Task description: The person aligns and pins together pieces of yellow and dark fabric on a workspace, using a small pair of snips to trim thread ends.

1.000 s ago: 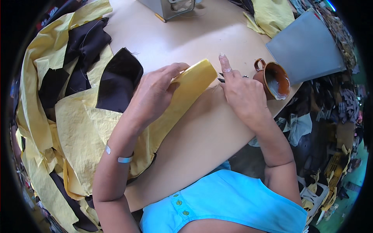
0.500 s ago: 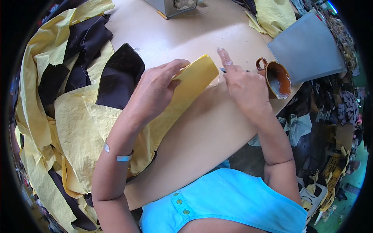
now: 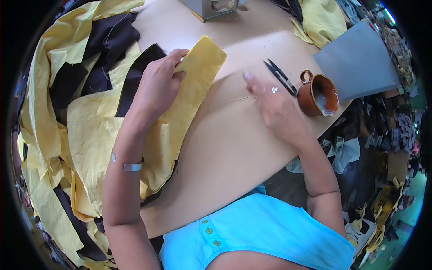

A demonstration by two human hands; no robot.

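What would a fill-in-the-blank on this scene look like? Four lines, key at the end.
1. The left hand holds a ____ strip of cloth.
2. The dark snips on the table lie nearer the person's ____ hand than the other one.
3. The silver bracelet is on the person's ____ forearm.
4. The brown mug has one curved ____ on its side.

Missing words: yellow; right; left; handle.
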